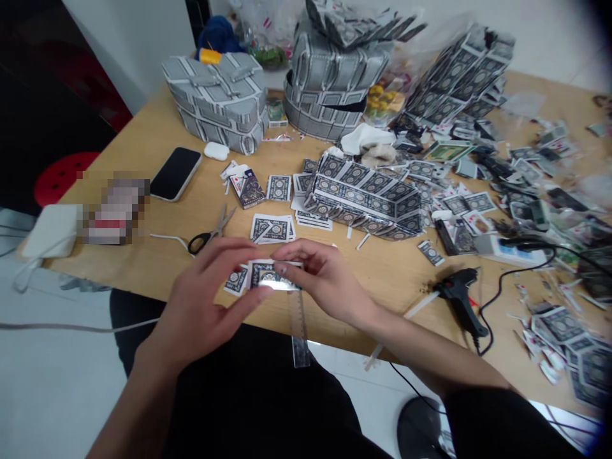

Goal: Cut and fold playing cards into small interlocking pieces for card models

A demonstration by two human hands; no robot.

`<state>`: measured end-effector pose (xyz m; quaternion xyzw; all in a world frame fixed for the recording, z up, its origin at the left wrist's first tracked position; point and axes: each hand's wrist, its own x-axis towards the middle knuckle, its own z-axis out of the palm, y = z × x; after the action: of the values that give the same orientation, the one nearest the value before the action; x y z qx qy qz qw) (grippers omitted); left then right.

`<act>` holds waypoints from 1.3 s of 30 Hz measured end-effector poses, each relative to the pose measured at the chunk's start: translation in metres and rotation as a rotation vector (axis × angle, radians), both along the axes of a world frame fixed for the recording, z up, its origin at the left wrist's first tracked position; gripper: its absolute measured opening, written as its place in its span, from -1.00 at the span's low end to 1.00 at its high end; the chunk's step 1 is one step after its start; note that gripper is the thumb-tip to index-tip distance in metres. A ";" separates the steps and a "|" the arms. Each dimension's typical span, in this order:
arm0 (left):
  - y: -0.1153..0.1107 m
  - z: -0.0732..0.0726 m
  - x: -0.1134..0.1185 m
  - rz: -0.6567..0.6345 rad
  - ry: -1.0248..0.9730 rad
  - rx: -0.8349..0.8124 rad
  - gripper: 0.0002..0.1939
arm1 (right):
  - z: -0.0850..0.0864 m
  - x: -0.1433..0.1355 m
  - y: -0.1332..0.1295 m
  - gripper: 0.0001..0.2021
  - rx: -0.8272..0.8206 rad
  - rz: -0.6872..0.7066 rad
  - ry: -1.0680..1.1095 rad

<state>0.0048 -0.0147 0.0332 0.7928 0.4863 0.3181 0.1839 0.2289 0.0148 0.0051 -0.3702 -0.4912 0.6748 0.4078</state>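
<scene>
A patterned playing card lies at the table's front edge between my two hands. My right hand has its thumb and fingers closed around the card's right end. On the left side, my left hand is spread, its thumb and fingers apart near the card's left end. A smaller card piece sits just left of that card. Below my right hand, a clear ruler sticks out over the table edge. Black scissors lie open behind my left hand.
A card-built basket stands beyond my hands, beside card stacks. A glue gun with its cord is at the right. A phone lies at the left. Woven grey boxes stand at the back. Card scraps cover the right side.
</scene>
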 end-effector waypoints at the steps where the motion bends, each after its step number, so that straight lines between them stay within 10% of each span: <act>1: 0.001 0.001 0.003 -0.066 0.020 0.017 -0.67 | 0.002 0.001 0.000 -0.87 0.017 -0.014 0.003; 10: 0.041 0.007 0.019 -0.182 0.112 0.248 -0.57 | 0.033 0.021 0.008 -0.71 0.122 -0.161 -0.059; 19: 0.053 -0.008 0.010 -0.133 0.058 0.198 -0.57 | 0.025 0.027 0.018 -0.62 0.281 -0.141 -0.226; 29: 0.029 -0.025 0.022 -0.058 -0.109 -0.247 -0.93 | 0.019 0.027 0.013 -0.77 0.458 -0.061 -0.602; 39: -0.013 -0.047 0.027 0.048 -0.241 -0.420 -0.87 | 0.015 0.016 -0.004 -0.84 0.596 0.028 -0.582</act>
<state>0.0313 -0.0278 -0.0139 0.6818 0.5348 0.3067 0.3938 0.2448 0.0111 0.0205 -0.4044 -0.7647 0.3759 0.3322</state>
